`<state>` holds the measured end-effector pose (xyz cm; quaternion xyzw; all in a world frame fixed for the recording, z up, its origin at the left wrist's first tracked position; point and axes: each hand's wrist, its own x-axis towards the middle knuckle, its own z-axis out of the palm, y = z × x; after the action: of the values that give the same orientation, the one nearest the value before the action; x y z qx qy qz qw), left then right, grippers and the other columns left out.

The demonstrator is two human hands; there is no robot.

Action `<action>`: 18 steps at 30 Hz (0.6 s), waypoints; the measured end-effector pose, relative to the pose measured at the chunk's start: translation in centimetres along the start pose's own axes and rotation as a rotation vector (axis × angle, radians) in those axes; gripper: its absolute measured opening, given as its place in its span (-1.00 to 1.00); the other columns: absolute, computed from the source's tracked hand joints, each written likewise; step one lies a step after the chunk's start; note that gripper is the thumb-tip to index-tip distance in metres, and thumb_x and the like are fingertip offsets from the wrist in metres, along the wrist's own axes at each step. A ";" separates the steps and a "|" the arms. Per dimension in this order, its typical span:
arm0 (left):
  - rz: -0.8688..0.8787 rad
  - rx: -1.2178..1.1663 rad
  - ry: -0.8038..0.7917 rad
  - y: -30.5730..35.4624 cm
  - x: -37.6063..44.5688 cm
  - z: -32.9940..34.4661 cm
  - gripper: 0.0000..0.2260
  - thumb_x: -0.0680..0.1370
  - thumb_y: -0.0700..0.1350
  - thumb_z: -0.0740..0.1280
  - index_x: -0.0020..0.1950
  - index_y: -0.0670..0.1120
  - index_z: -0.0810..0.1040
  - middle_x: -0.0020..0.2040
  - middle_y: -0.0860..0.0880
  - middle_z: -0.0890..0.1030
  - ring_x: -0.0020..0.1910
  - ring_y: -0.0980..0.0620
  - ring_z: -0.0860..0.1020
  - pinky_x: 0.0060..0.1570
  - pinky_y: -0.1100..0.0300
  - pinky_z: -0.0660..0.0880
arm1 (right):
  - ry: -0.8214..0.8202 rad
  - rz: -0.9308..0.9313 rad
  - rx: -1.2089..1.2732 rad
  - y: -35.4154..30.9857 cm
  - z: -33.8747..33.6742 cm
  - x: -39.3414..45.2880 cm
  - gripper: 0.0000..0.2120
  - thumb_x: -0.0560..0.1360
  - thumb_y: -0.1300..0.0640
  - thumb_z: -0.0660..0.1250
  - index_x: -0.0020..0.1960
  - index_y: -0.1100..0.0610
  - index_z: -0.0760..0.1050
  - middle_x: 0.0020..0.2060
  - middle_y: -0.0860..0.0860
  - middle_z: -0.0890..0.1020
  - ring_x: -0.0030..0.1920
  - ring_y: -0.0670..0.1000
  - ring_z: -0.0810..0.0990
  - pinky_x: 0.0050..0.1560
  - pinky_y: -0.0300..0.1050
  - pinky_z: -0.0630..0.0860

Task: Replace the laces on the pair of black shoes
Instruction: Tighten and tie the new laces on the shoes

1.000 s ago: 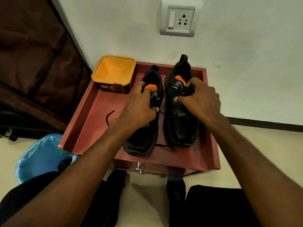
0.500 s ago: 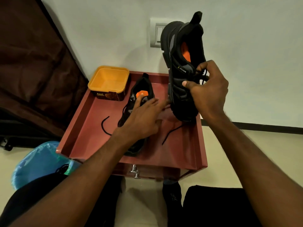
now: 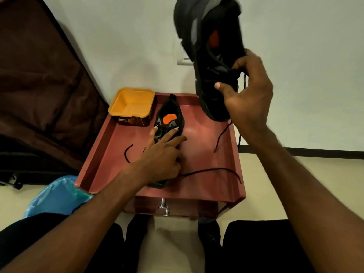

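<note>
My right hand grips one black shoe by its laced front and holds it high above the red tray, toe down and heel at the top edge of the view. Its black lace dangles down to the tray. The other black shoe, with an orange insole, lies on the tray. My left hand rests on top of it with fingers spread over the lacing. A loose black lace end trails to the right of that shoe and another curls to its left.
An orange plastic tub stands in the tray's far left corner. The tray is the top of a low red drawer unit with a metal knob. A blue bag lies on the floor at left, a dark cloth beyond it. A wall socket shows behind the raised shoe.
My right hand has lifted its shoe from the tray up to near head height. My left hand has stayed on the other shoe, fingers now spread over it.
</note>
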<state>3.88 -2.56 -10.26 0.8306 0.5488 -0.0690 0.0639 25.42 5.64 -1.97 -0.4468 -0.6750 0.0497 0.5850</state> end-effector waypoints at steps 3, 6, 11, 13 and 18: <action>-0.025 0.028 -0.005 -1.0 -0.5 1.7 -0.63 0.60 0.09 0.28 0.39 0.10 0.55 0.69 0.03 -0.02 0.66 0.01 -0.24 0.49 -0.43 -0.23 | -0.211 -0.115 -0.065 0.1 0.1 -1.0 -0.66 0.33 0.23 0.51 0.06 0.21 0.50 0.23 -0.09 0.61 0.02 -0.09 0.61 -0.03 -0.20 0.55; -0.059 -0.022 0.066 -1.8 -0.2 1.6 -0.56 0.55 -0.05 0.33 0.45 0.06 0.50 0.68 0.05 0.05 0.67 0.03 -0.13 0.52 -0.36 -0.17 | -0.364 -0.243 -0.151 1.1 0.1 -2.1 -0.69 0.34 0.29 0.47 0.02 0.16 0.46 0.29 -0.07 0.60 0.02 0.01 0.65 -0.07 0.08 0.58; -0.393 -0.641 0.667 -3.5 -0.9 -2.4 -0.59 0.42 -0.33 0.24 0.19 -0.06 0.64 0.11 -0.04 0.70 0.14 -0.13 0.64 0.12 -0.07 0.55 | -0.482 -0.262 -0.191 2.2 -0.5 -3.5 -0.65 0.30 0.39 0.42 -0.01 0.13 0.40 0.29 -0.05 0.57 0.02 0.13 0.61 -0.14 0.14 0.56; -0.471 -1.055 0.829 -4.8 -1.1 -3.3 -0.62 0.42 -0.26 0.17 0.14 -0.08 0.63 -0.01 -0.04 0.70 0.01 -0.11 0.67 0.05 -0.13 0.62 | -0.512 -0.272 -0.187 2.1 -0.7 -3.7 -0.69 0.34 0.37 0.42 -0.02 0.12 0.40 0.29 -0.05 0.55 0.04 0.12 0.59 -0.19 0.10 0.57; -0.461 -1.457 0.567 -3.2 -0.5 -7.2 -0.64 0.68 0.18 0.24 0.08 -0.07 0.66 -0.06 0.00 0.73 -0.06 0.03 0.69 0.03 0.05 0.62 | -0.618 -0.308 -0.165 2.0 -0.9 -4.0 -0.69 0.38 0.45 0.43 -0.01 0.15 0.47 0.23 0.04 0.51 0.06 0.04 0.56 -0.20 -0.13 0.62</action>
<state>1.04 -0.47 -3.17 0.4325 0.6086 0.5067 0.4311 26.89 3.82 -5.82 -0.3496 -0.8813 0.0392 0.3155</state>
